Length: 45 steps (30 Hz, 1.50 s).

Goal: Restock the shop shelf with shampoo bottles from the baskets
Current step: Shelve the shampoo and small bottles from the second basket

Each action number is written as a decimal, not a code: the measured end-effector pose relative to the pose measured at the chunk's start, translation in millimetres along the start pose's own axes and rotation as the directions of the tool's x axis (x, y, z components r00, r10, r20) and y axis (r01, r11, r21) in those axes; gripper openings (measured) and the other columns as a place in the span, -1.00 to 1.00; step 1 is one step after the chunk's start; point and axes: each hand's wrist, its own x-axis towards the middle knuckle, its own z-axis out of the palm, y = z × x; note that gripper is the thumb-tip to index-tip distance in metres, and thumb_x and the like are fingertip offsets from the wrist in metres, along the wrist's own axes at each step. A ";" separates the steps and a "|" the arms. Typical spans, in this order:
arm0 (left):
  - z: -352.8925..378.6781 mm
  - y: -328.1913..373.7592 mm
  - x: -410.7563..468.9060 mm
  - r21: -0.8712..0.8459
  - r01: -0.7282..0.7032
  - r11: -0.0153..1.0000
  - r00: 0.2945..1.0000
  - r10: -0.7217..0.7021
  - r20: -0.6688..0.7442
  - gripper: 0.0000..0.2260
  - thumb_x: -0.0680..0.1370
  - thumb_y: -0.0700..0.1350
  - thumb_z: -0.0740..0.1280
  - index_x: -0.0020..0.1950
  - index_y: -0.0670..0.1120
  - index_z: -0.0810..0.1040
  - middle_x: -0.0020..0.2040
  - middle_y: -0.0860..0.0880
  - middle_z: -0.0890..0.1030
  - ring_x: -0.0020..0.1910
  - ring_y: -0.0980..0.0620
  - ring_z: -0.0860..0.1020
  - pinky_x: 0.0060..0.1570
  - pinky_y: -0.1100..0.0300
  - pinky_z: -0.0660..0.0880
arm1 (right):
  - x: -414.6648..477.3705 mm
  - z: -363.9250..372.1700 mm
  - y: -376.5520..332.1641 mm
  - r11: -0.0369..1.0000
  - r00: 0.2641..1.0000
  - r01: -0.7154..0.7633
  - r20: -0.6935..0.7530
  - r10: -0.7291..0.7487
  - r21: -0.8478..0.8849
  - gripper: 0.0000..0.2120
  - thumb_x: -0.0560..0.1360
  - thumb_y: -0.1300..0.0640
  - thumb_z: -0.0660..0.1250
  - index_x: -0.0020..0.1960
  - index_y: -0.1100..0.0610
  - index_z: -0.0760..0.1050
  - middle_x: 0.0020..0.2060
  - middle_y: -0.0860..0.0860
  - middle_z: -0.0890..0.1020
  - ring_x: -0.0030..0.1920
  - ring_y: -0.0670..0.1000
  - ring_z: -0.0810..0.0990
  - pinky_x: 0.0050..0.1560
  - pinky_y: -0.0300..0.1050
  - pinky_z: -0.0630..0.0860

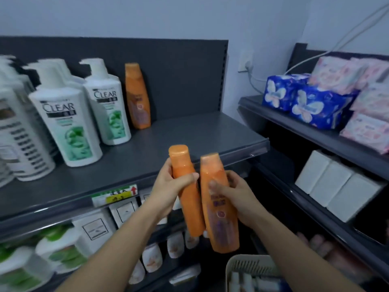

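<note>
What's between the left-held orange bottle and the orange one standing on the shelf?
Head view: only bare grey shelf board between the left-held bottle and the shelved orange bottle.

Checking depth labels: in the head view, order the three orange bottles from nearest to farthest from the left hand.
1. Left orange bottle, gripped by the left hand itself.
2. Right orange bottle, just beside it, gripped by the right hand.
3. Back orange bottle, standing at the shelf rear, up-left.

Smooth, slightly glossy orange plastic bottles (219, 203), matt dark grey shelf (189, 131), and a slotted pale plastic basket (248, 268).
</note>
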 end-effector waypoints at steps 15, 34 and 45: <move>-74.2 125.4 5.2 0.184 -0.293 0.938 0.926 0.326 -0.188 -0.87 0.53 -0.13 0.39 0.04 0.03 0.55 -0.02 -0.07 0.66 -0.03 -0.05 0.65 0.02 0.02 0.61 | 35.6 93.1 -106.2 0.967 0.966 0.256 0.028 -0.256 0.017 -0.68 0.39 0.20 0.51 0.10 0.20 0.54 -0.10 0.08 0.72 -0.15 0.05 0.72 -0.23 -0.10 0.63; -86.6 163.2 118.3 0.498 -0.285 0.819 0.913 0.390 -0.121 -0.83 0.58 -0.20 0.31 0.13 0.01 0.48 0.00 0.03 0.62 0.01 0.08 0.61 0.11 0.02 0.56 | 180.4 105.1 -160.8 0.921 0.932 0.362 0.067 -0.356 -0.145 -0.66 0.33 0.13 0.58 0.07 0.06 0.58 -0.06 -0.01 0.71 -0.12 -0.08 0.71 -0.16 -0.18 0.60; -87.2 149.7 177.9 0.533 -0.179 0.827 0.843 0.408 -0.350 -0.75 0.56 -0.29 0.30 -0.04 0.09 0.48 -0.07 0.05 0.61 -0.02 0.05 0.60 0.12 -0.01 0.55 | 275.5 122.3 -153.1 0.906 0.921 0.388 0.112 -0.374 -0.171 -0.60 0.38 0.18 0.55 0.14 0.01 0.48 -0.03 -0.04 0.67 -0.04 -0.05 0.67 -0.02 -0.06 0.63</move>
